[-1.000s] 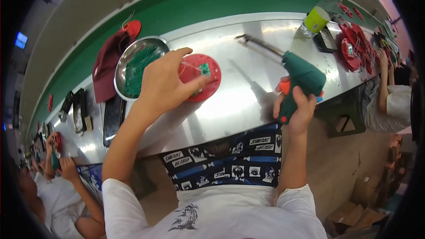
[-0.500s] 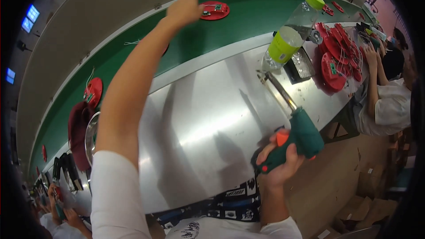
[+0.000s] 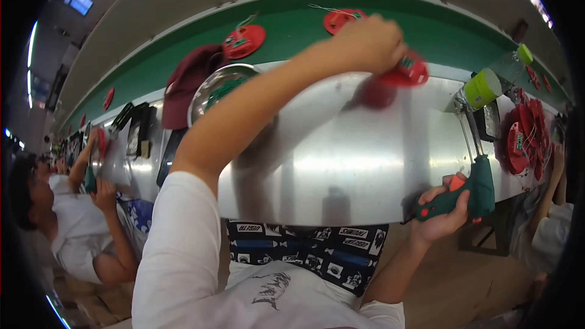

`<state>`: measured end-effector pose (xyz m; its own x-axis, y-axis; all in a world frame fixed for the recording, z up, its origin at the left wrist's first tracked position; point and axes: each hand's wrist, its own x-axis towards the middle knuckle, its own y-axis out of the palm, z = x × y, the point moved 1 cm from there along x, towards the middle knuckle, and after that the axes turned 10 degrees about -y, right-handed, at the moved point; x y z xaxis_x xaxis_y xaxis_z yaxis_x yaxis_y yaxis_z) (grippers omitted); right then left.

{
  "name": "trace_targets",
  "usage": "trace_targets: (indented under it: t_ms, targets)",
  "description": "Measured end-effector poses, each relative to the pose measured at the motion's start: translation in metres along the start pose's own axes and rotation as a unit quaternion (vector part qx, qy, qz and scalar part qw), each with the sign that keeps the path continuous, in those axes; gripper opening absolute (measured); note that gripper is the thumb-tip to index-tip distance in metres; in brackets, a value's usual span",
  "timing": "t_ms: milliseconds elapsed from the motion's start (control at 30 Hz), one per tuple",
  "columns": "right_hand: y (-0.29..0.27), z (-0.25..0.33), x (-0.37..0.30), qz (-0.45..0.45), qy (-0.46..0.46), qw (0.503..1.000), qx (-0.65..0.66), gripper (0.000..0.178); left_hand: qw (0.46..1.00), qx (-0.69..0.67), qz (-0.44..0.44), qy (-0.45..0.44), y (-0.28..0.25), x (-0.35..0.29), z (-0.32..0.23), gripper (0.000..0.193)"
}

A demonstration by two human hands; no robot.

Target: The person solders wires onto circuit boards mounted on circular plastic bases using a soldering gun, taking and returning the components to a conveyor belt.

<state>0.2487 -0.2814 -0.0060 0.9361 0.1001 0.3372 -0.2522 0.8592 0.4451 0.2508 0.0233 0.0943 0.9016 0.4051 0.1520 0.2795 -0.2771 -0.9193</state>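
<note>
My left hand point(image 3: 373, 42) is closed on a round red plastic part point(image 3: 411, 72), held above the far side of the metal table. A small green circuit board shows on the part, blurred by motion; my fingertips are partly hidden. At the right, my right hand point(image 3: 445, 219) wraps around the handle of a dark green soldering gun point(image 3: 483, 187) with an orange trigger. Its long metal tip points away, towards a clear bottle with a lime-green label point(image 3: 482, 88). Another red part point(image 3: 341, 20) with white wires lies on the green conveyor belt point(image 3: 289, 30) beyond my left hand.
A metal bowl point(image 3: 196, 99) with green strands and a maroon cap point(image 3: 183, 88) are at the left of the metal table point(image 3: 329, 164). Wired red parts point(image 3: 529, 131) are heaped at the right. A co-worker point(image 3: 85, 225) sits at the left, another person at the right edge.
My left hand has drawn the red part off the belt, towards me over the table. The view has swung left. My right hand keeps its hold on the soldering gun.
</note>
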Motion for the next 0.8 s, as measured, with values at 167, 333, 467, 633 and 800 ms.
trace_targets:
  t_ms: [167,333,467,633,800]
  targets:
    - [0.004,0.005,-0.005,0.018,0.035,0.999,0.006,0.040,0.992,0.081,0.055,-0.074,0.004,-0.164,0.017,0.026]
    - [0.011,0.008,-0.009,0.022,0.027,0.999,-0.026,0.037,0.990,0.027,-0.056,-0.129,-0.020,-0.227,0.039,0.026]
    - [0.013,0.013,-0.008,0.026,0.028,0.999,-0.035,0.036,0.953,0.016,-0.264,-0.150,-0.052,-0.227,0.087,0.024]
    - [0.017,0.012,-0.010,0.025,0.031,0.998,-0.048,0.037,0.927,0.025,-0.256,-0.271,-0.058,-0.228,0.139,0.018]
    - [0.021,0.012,-0.011,0.039,0.040,0.996,-0.070,0.038,0.935,0.078,-0.249,-0.241,-0.044,-0.219,0.151,0.016]
